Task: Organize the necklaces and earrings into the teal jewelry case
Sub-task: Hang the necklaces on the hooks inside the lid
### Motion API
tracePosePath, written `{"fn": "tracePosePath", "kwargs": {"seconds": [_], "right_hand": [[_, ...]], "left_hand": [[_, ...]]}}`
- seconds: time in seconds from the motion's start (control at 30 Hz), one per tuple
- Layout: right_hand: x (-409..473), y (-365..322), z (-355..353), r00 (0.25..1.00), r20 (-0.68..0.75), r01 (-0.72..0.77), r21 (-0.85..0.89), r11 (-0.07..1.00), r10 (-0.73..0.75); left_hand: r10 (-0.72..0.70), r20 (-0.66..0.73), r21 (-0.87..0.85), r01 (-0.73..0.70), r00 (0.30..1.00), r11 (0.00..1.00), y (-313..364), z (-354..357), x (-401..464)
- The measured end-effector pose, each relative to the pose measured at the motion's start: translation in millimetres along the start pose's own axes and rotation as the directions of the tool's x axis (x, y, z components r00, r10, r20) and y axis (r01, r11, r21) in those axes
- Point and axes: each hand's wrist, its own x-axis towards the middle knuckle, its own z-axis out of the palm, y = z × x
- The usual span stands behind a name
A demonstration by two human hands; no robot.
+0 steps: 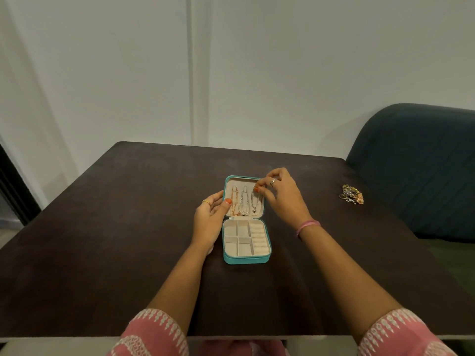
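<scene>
Dark brown and matte, the table filled the lower view, its near edge at six o'clock, where two pink sleeves with white patterning entered the picture. Both bare forearms reached from there toward the centre.

Just past them, the teal jewelry case lay open flat on the table. Its nearer half held cream compartments: four square wells to the nine o'clock side and a column of ring rolls to the three o'clock side. Nothing could be made out in the wells.

At nine o'clock of the case, the left hand sat against the lid's edge, fingers loosely extended, its thumb lying on the lid's cream lining. A gold ring showed on one finger.

In the farther half, the lid, three necklaces hung side by side: a rose-gold one, a silver one, and a silver one with a dark pendant.

At the lid's one o'clock corner, the right hand pinched the top of the rightmost necklace between thumb and forefinger. It wore a silver ring, and a pink band circled the wrist.

Farther off at three o'clock, well apart from the case, a small heap of mixed jewelry lay near the table's edge. Beyond it stood a dark teal chair, then a plain white wall at twelve o'clock.
</scene>
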Motion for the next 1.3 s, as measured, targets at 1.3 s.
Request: {"fn": "tracePosePath", "kwargs": {"seconds": [1.3], "right_hand": [[17.6, -1.0, -2.7, 0.826, 0.332, -0.518, 0.764, 0.383, 0.455]], "left_hand": [[-0.031, 0.002, -0.108, 0.032, 1.000, 0.994, -1.0, -4.7, 1.5]]}}
